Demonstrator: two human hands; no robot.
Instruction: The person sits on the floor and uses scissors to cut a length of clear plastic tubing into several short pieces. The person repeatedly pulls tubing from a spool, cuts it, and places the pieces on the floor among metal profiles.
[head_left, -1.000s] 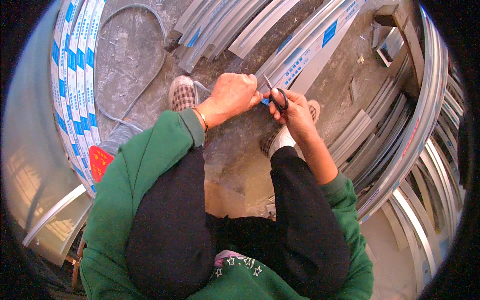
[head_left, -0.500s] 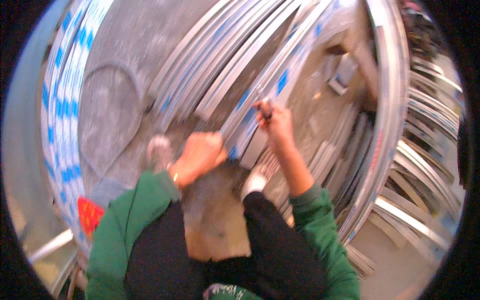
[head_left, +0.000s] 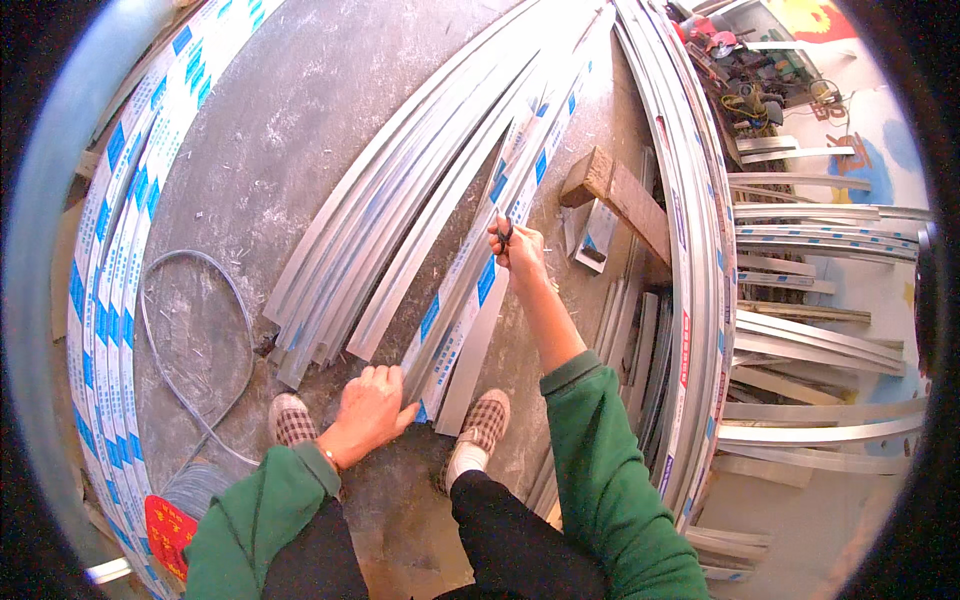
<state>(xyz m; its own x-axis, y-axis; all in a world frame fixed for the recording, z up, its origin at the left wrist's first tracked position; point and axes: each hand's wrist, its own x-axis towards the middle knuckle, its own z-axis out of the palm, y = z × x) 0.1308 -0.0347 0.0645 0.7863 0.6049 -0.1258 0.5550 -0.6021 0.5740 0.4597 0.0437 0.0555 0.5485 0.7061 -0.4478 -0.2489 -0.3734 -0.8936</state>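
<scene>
Long metal profiles with white-and-blue protective film lie on the floor in front of me. My left hand (head_left: 368,412) is closed at the near end of a film-covered profile (head_left: 468,325), fingers curled over its left edge and thumb lying to the right. Farther up the same profile, my right hand (head_left: 518,250) is closed around a small dark-handled tool (head_left: 503,232) that looks like a knife. Its pale tip points away from me, close to the film; whether it touches cannot be told. Bare silvery profiles (head_left: 400,215) fan out just left of it.
A coil of grey tubing (head_left: 250,335) lies at left, near film-wrapped profiles (head_left: 120,260). A wooden block (head_left: 622,198) and a short metal offcut (head_left: 590,250) sit right of my right hand. Tall profile bundles (head_left: 690,260) and racked offcuts (head_left: 820,345) line the right side.
My right hand has moved farther up the profile, away from my left hand. My left hand stays by the near end. The view has shifted and shows more floor and both shoes.
</scene>
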